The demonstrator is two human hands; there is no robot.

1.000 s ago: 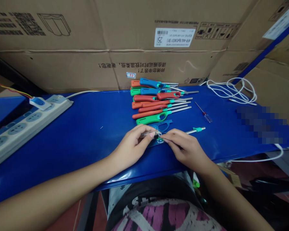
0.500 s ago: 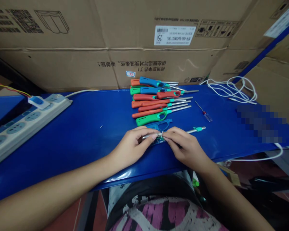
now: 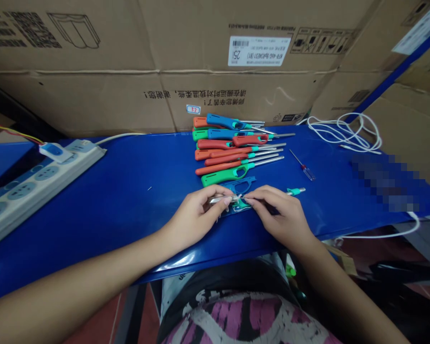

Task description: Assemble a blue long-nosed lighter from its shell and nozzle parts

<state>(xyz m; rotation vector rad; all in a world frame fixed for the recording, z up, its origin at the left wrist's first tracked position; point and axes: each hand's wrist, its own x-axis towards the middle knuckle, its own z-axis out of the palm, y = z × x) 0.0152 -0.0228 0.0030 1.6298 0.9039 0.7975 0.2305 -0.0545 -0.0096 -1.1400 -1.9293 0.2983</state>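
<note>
- Presently, the left hand (image 3: 200, 205) pinches a small, slim silvery piece (image 3: 219, 199) between thumb and forefinger; the remaining fingers curl behind.
- The right hand (image 3: 281, 208) has thumb and forefinger tips drawn together at that piece's right end — whether they grip a part there cannot be told.
- The silvery piece sits between both hands, near the front edge of the glossy blue table (image 3: 136, 200).
- Just below it, a teal plastic part (image 3: 239, 206) shows, partly covered.
- Beyond the fingers lies a blue plastic casing with an open trigger loop (image 3: 232, 184).
- A silver metal tube with a teal collar (image 3: 295, 191) emerges past the right hand.
- Farther back, long-nosed lighters in red, orange, green and blue plastic (image 3: 229, 155) lie piled, metal tubes pointing right.
- To their right rests a clear-handled screwdriver with red inside (image 3: 308, 173).
- Well left — a tiny metal pin (image 3: 149, 188), alone on the blue surface.
</note>
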